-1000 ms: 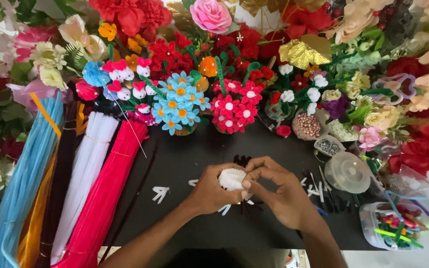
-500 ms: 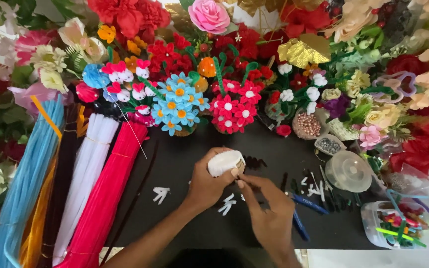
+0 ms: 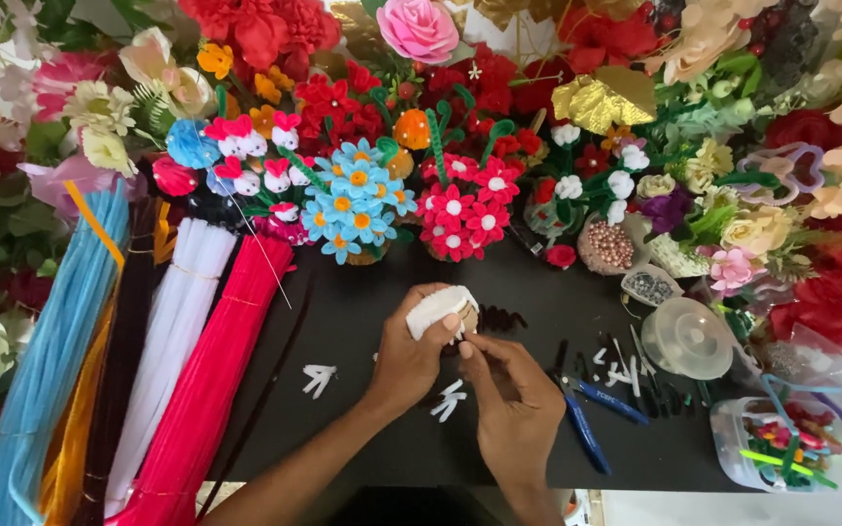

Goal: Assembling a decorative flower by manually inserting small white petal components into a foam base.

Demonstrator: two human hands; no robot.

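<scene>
A black table (image 3: 363, 321) carries the work, and everything else sits around it. Along its far edge stand two small flower pots: one of blue flowers (image 3: 355, 203) and, just right of it, one of red flowers (image 3: 462, 209). Down its left side lie bundles of fuzzy craft wire, side by side: one blue bundle (image 3: 46, 360), one white bundle (image 3: 172, 331) and one pink bundle (image 3: 211, 390), with orange and dark ones between them that are harder to tell apart. Two small white wire pieces rest on the bare black surface, one white piece (image 3: 319, 378) left of the hands and another white scrap (image 3: 450, 401) below them. One pair of blue-handled pliers (image 3: 587, 414) lies right of the hands, and one clear round lid (image 3: 686, 336) sits further right, near a clear tub (image 3: 782, 443) of coloured bits at the table's right corner.

Over the middle of the table, the left hand (image 3: 409, 356) is curled closed around a white fuzzy ball (image 3: 440, 307), thumb and fingers wrapped over it. The right hand (image 3: 514, 394) is nearly closed, its fingertips (image 3: 467, 343) pinched together and touching the underside of the ball; whether it pinches a strand there is too small to tell.
</scene>
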